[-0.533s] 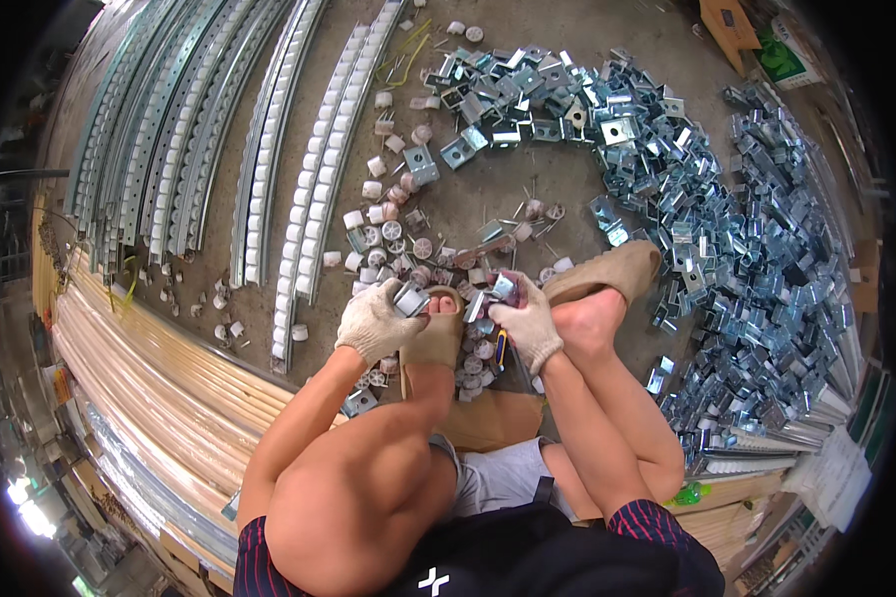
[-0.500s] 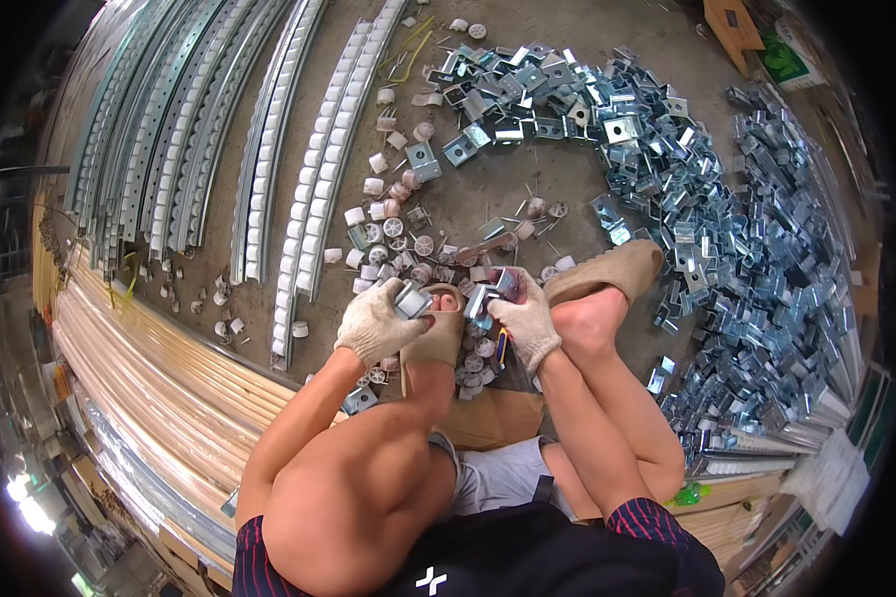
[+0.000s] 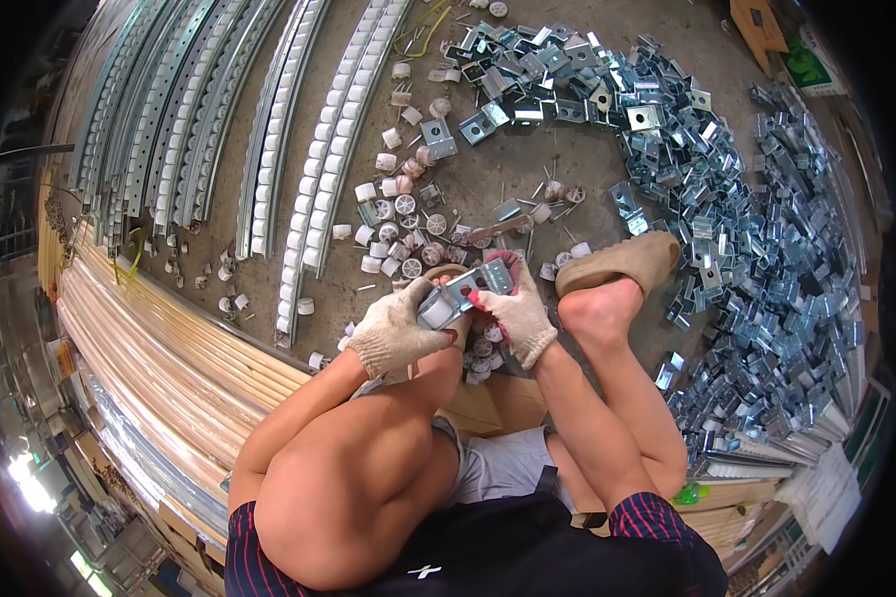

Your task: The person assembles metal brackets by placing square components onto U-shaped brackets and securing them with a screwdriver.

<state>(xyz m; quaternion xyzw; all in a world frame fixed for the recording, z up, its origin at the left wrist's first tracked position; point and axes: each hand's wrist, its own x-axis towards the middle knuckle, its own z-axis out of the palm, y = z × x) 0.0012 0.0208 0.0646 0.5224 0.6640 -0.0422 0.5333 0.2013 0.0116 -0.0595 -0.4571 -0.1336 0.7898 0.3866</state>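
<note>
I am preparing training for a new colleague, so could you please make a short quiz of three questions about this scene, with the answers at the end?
1. True or false: the left hand and the right hand are both gloved.
2. Where does the big heap of metal brackets lie?
A: left of the metal rails
B: on the person's lap
C: on the floor, mostly toward the right
3. What are the two hands holding?

Key:
1. True.
2. C.
3. Shiny metal parts.

dark shirt (image 3: 498, 542) bears white mark (image 3: 424, 571); no text legible.
</note>
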